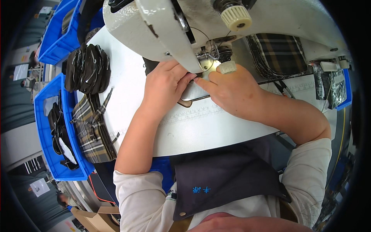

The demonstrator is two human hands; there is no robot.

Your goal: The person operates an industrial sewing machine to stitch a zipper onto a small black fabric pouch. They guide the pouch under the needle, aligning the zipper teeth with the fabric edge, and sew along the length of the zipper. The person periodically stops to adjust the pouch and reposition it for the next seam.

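Observation:
A white sewing machine (164,29) stands over the work, its lamp lighting the needle area. A dark fabric piece (150,65) lies beneath its head, mostly covered by my hands. My left hand (165,82) is closed on it, thumb and forefinger pinched together just left of the needle. From the right, my right hand (234,91) has its forefinger stretched to the same fabric edge, with the other fingers curled; the tips of both hands almost touch. A small tan-edged piece (185,103) pokes out below the work. The fingertips partly hide the fabric edge.
Plaid panels (280,54) are stacked right of the needle, near dark-handled scissors (284,89). Zippered dark pouches (88,67) and plaid fabric pieces (92,131) lie at the left. A blue bin (79,164) stands beyond the table's left edge. Ruler markings (193,115) cross the white tabletop.

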